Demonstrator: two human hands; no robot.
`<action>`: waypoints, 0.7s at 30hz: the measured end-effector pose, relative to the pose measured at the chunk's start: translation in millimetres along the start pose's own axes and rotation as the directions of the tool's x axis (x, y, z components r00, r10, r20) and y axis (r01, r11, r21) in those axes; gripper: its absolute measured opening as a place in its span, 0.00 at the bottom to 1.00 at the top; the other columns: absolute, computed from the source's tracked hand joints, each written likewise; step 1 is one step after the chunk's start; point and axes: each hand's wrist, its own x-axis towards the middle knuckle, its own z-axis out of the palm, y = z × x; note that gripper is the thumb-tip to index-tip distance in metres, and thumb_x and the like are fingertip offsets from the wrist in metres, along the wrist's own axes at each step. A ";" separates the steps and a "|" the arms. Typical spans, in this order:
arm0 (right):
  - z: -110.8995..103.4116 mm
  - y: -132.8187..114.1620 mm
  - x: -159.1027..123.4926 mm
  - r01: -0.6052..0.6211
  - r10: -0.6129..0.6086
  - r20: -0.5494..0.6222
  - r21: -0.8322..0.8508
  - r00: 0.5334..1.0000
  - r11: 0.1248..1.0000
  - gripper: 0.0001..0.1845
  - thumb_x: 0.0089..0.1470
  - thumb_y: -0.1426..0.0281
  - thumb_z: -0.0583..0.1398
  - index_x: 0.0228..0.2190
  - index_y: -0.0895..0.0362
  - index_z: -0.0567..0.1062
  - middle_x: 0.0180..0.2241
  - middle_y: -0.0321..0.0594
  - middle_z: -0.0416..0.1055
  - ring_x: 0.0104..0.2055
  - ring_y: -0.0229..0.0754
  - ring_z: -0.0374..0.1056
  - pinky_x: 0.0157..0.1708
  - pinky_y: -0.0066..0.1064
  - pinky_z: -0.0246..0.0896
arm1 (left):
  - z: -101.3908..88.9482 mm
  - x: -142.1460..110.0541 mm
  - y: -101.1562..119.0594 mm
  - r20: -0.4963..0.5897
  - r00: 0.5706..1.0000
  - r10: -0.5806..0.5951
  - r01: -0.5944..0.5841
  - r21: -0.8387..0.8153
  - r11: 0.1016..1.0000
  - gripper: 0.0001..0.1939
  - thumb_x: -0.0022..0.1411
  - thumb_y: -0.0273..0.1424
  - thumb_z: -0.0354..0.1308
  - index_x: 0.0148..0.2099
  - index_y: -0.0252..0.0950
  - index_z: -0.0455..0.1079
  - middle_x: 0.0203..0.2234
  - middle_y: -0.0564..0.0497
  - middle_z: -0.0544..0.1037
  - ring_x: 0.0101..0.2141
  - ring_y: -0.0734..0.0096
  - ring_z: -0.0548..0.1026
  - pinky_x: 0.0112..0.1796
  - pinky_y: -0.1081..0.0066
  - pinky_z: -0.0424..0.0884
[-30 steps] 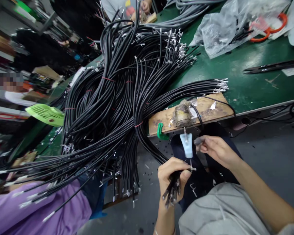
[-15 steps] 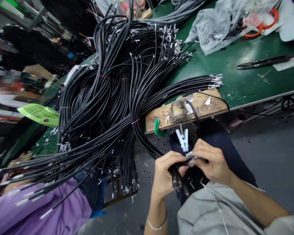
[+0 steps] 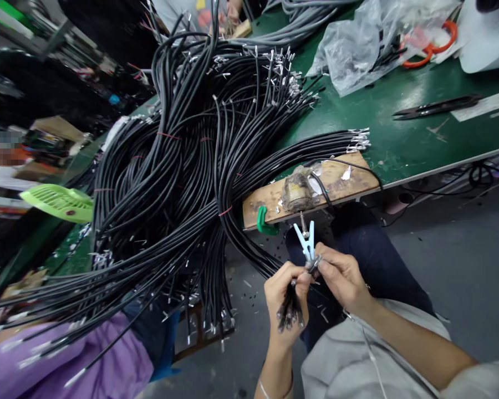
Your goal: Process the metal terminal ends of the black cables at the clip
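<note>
My left hand [image 3: 285, 293] is closed around a bunch of black cables [image 3: 290, 311], whose cut ends point down below the palm. Close to it, my right hand [image 3: 345, 277] pinches a greyish cable end [image 3: 315, 264], which my left fingertips also touch. That cable end is right at the lower tip of a light blue clip [image 3: 305, 241]; whether the clip grips it I cannot tell. The clip sits on the metal shaft of a small, tape-wrapped motor [image 3: 297, 193], fixed to a wooden board [image 3: 336, 183].
A large heap of black cables [image 3: 183, 166] with stripped ends covers the left of the green table [image 3: 399, 138]. A green clamp [image 3: 266, 220] holds the board's edge. Snips [image 3: 436, 106], orange-handled scissors [image 3: 430, 50] and a plastic bag [image 3: 349, 55] lie rightward. A purple sleeve [image 3: 87, 360] is at lower left.
My hands have brought the cable end up to the blue clip's tip. The left hand has turned, so the bunch's cut ends show more. The whole view has shifted slightly.
</note>
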 end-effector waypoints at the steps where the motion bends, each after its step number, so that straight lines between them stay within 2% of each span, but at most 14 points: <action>1: -1.1 1.5 -0.8 -0.066 0.065 0.015 0.073 0.998 0.995 0.15 0.61 0.64 0.55 0.27 0.58 0.74 0.26 0.40 0.63 0.30 0.41 0.60 0.30 0.33 0.57 | -1.2 0.4 -0.2 0.021 1.000 -0.008 0.008 -0.013 1.000 0.13 0.64 0.28 0.52 0.25 0.34 0.66 0.19 0.55 0.66 0.20 0.77 0.65 0.24 0.75 0.58; 3: -3.7 2.5 -2.2 -0.138 0.135 0.035 0.127 0.990 0.982 0.15 0.60 0.61 0.56 0.30 0.58 0.75 0.28 0.40 0.64 0.30 0.40 0.60 0.29 0.32 0.58 | -2.9 0.9 0.1 0.058 0.998 -0.026 0.027 -0.019 0.999 0.16 0.65 0.29 0.51 0.24 0.34 0.65 0.18 0.55 0.66 0.20 0.77 0.65 0.24 0.75 0.58; 4: -5.3 2.1 -2.5 -0.131 0.127 0.038 0.114 0.991 0.985 0.13 0.59 0.61 0.57 0.31 0.58 0.75 0.29 0.40 0.65 0.30 0.40 0.61 0.30 0.32 0.59 | -3.4 1.1 0.6 0.067 0.997 -0.037 0.038 -0.018 0.999 0.17 0.66 0.29 0.51 0.23 0.34 0.65 0.18 0.55 0.65 0.20 0.77 0.65 0.24 0.75 0.58; 7: -12.3 -0.8 -0.5 -0.023 0.023 0.070 0.011 0.997 1.000 0.09 0.54 0.64 0.62 0.36 0.56 0.75 0.35 0.43 0.67 0.34 0.42 0.63 0.34 0.33 0.61 | -4.3 1.5 3.0 0.085 0.994 -0.073 0.074 -0.014 0.997 0.19 0.66 0.30 0.50 0.22 0.35 0.62 0.17 0.55 0.65 0.19 0.77 0.65 0.23 0.75 0.58; 9: -18.1 -1.7 3.4 0.009 -0.009 0.096 0.000 0.995 1.000 0.12 0.53 0.67 0.63 0.40 0.55 0.74 0.37 0.43 0.66 0.34 0.41 0.63 0.34 0.33 0.61 | -5.0 1.7 4.7 0.110 0.989 -0.099 0.100 -0.007 0.995 0.19 0.66 0.30 0.50 0.21 0.35 0.61 0.16 0.55 0.65 0.19 0.78 0.64 0.23 0.75 0.58; 11: -22.7 -0.9 8.0 0.018 -0.020 0.124 0.019 0.992 1.000 0.11 0.53 0.69 0.64 0.40 0.55 0.74 0.36 0.43 0.67 0.34 0.41 0.63 0.33 0.33 0.61 | -6.2 2.1 5.9 0.134 0.984 -0.117 0.118 0.006 0.993 0.19 0.66 0.30 0.50 0.21 0.35 0.61 0.15 0.56 0.65 0.18 0.78 0.64 0.23 0.75 0.58; 13: -23.5 1.5 11.3 0.047 -0.051 0.135 0.030 0.990 0.998 0.07 0.52 0.68 0.64 0.35 0.56 0.76 0.32 0.42 0.68 0.33 0.42 0.62 0.32 0.34 0.59 | -7.5 3.2 6.5 0.152 0.980 -0.131 0.131 0.010 0.991 0.20 0.67 0.30 0.50 0.21 0.35 0.62 0.15 0.55 0.66 0.18 0.78 0.65 0.23 0.75 0.58; 16: -14.6 6.1 10.9 0.009 -0.017 0.061 0.122 0.998 0.993 0.10 0.50 0.63 0.65 0.26 0.57 0.74 0.26 0.38 0.64 0.29 0.40 0.60 0.30 0.33 0.57 | -8.2 6.1 5.6 0.215 0.970 -0.117 0.123 -0.015 0.992 0.19 0.66 0.31 0.50 0.22 0.35 0.64 0.15 0.55 0.66 0.18 0.77 0.65 0.23 0.75 0.59; 19: -0.8 8.0 5.0 -0.153 0.170 -0.030 0.302 0.985 0.941 0.14 0.50 0.58 0.65 0.25 0.55 0.71 0.24 0.34 0.61 0.26 0.38 0.58 0.26 0.30 0.55 | -5.9 8.7 2.9 0.221 0.973 -0.064 0.081 -0.070 0.994 0.16 0.62 0.34 0.55 0.22 0.34 0.65 0.14 0.55 0.66 0.17 0.77 0.64 0.22 0.75 0.58; 21: 3.2 5.7 1.4 -0.133 0.168 -0.129 0.244 0.977 0.961 0.12 0.52 0.60 0.64 0.27 0.55 0.71 0.25 0.35 0.63 0.27 0.39 0.59 0.27 0.30 0.56 | -4.1 9.3 1.0 0.171 0.984 -0.050 0.065 -0.082 0.995 0.16 0.59 0.34 0.59 0.22 0.35 0.64 0.15 0.55 0.66 0.18 0.77 0.63 0.22 0.75 0.59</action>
